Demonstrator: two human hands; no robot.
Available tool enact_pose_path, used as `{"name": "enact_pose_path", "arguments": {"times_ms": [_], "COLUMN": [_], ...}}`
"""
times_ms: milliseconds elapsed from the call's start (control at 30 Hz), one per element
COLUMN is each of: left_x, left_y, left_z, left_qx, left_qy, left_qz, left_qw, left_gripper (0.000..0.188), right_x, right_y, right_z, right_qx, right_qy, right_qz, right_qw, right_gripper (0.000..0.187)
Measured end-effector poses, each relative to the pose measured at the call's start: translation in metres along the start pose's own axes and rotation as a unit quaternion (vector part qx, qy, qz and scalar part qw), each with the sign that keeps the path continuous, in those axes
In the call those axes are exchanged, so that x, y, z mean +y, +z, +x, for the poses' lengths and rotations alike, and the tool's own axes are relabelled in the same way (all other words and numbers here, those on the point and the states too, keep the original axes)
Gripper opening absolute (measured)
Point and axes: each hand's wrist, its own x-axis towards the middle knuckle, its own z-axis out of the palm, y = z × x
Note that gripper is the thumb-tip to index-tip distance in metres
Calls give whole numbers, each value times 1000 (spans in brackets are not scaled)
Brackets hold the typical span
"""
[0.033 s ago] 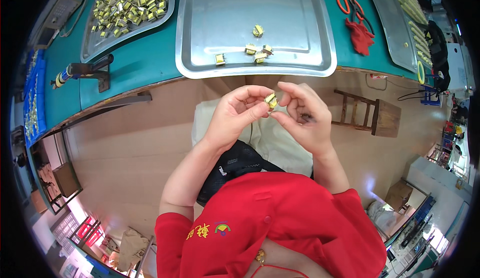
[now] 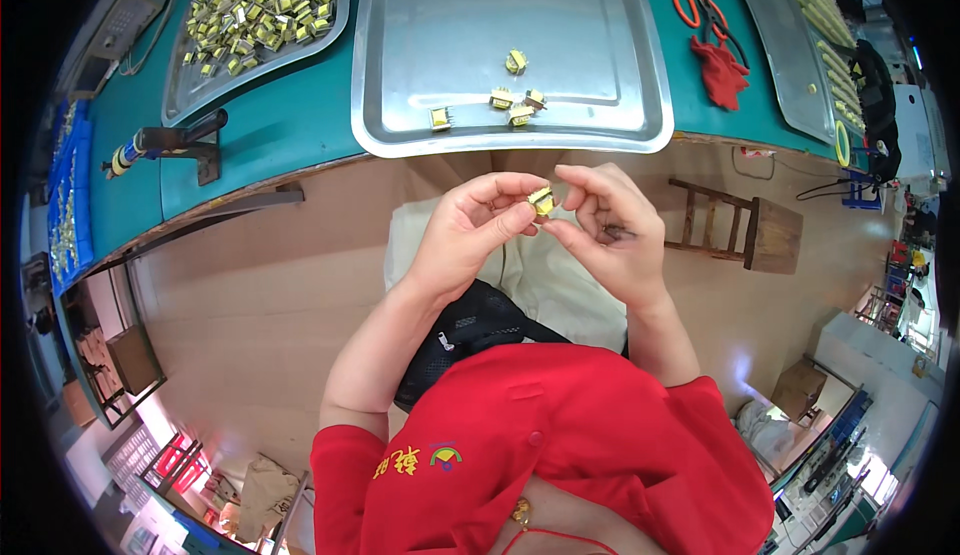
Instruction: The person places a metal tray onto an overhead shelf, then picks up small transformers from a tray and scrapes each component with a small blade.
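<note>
Between the thumb and fingers of my left hand [image 2: 462, 227] is a small yellow-and-dark transformer [image 2: 541, 201], held above my lap in front of the metal tray. My right hand [image 2: 615, 230] is just to its right. Its thumb and forefinger tips come close to the transformer; whether they touch it I cannot tell. The other fingers curl in around a small dark object [image 2: 617, 233] at the palm, too hidden to name. A few similar transformers [image 2: 500, 98] rest near the front of the large metal tray [image 2: 450, 15].
Far left, another metal tray [image 2: 178, 95] holds a heap of transformers [image 2: 262, 5]. A dark clamp-like fixture [image 2: 180, 140] is fixed at the green table [image 2: 270, 120]. Scissors [image 2: 712, 15] and a red cloth [image 2: 719, 75] lie to the right. A wooden stool [image 2: 770, 237] stands beyond my right arm.
Both hands stay almost in place. The small dark object at my right palm shows at a slightly different angle.
</note>
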Motion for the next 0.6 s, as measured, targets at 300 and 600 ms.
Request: {"name": "enact_pose_path", "arguments": {"times_ms": [300, 600], "left_x": [3, -1], "left_y": [2, 2], "left_z": [-1, -1], "left_qx": [-14, -27], "left_qy": [-26, 89], "left_qz": [-35, 122], "left_qw": [999, 988], "left_gripper": [31, 29], "right_x": [9, 9], "right_y": [-1, 0], "right_z": [-2, -3], "right_qx": [-6, -20], "right_qy": [9, 15], "right_qz": [28, 56], "right_qw": [1000, 998], "right_gripper": [29, 20]}}
